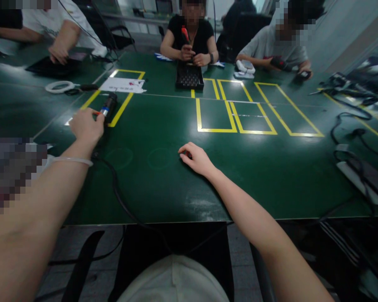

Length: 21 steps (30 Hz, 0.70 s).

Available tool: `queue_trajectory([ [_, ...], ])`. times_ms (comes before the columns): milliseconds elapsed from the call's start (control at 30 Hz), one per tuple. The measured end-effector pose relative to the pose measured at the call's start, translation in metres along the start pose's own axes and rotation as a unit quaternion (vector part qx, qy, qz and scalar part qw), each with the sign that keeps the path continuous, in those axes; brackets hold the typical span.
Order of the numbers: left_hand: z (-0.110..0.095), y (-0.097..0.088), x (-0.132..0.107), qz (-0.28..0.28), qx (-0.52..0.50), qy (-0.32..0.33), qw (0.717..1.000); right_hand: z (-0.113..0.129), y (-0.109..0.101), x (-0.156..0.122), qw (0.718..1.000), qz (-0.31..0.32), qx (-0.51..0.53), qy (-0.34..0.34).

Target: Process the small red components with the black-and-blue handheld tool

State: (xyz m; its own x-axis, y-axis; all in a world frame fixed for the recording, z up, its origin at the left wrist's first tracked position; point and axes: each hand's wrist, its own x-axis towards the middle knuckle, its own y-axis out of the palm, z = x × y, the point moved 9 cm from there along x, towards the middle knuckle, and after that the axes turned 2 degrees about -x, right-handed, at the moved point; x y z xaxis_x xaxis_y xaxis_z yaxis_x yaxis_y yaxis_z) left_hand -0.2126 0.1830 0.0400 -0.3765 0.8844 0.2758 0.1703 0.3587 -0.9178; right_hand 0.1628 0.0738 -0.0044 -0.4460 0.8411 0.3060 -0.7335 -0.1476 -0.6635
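My left hand point(87, 126) is closed around a black cylindrical tool point(108, 105) with a silver and blue band, which looks like an electric screwdriver. It lies over a yellow-taped rectangle at the left, and an orange-red bit shows by the fingers. A black cable point(115, 180) runs from near my left wrist down over the table's front edge. Resting on the green table point(164, 193), my right hand point(197, 158) has its fingers curled in. A small dark reddish spot shows inside the curl, too small to name.
Yellow tape rectangles point(216, 129) mark the table. A white paper sheet point(122, 85) and a white cable coil point(59, 87) lie beyond my left hand. Opposite, a person holds a red-tipped tool point(185, 35) above a black tray point(189, 79). Black cables point(337, 121) tangle at the right.
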Motion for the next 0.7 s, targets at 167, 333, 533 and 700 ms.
queue_trajectory([
  [167, -0.092, -0.004, -0.054, 0.063, -0.233, 0.158, 0.957, -0.001, -0.001, 0.0, 1.0, -0.004, 0.011, -0.004],
  [333, -0.189, 0.022, -0.159, 0.338, -0.371, 0.263, 0.824, -0.005, -0.003, 0.001, 0.998, -0.015, 0.06, 0.008],
  [533, -0.201, 0.041, -0.201, 0.423, -0.386, 0.294, 0.765, -0.013, -0.001, 0.001, 0.993, -0.019, 0.111, 0.036],
  [700, -0.196, 0.046, -0.207, 0.44, -0.407, 0.307, 0.74, -0.007, 0.004, 0.0, 0.989, 0.003, 0.15, 0.011],
])
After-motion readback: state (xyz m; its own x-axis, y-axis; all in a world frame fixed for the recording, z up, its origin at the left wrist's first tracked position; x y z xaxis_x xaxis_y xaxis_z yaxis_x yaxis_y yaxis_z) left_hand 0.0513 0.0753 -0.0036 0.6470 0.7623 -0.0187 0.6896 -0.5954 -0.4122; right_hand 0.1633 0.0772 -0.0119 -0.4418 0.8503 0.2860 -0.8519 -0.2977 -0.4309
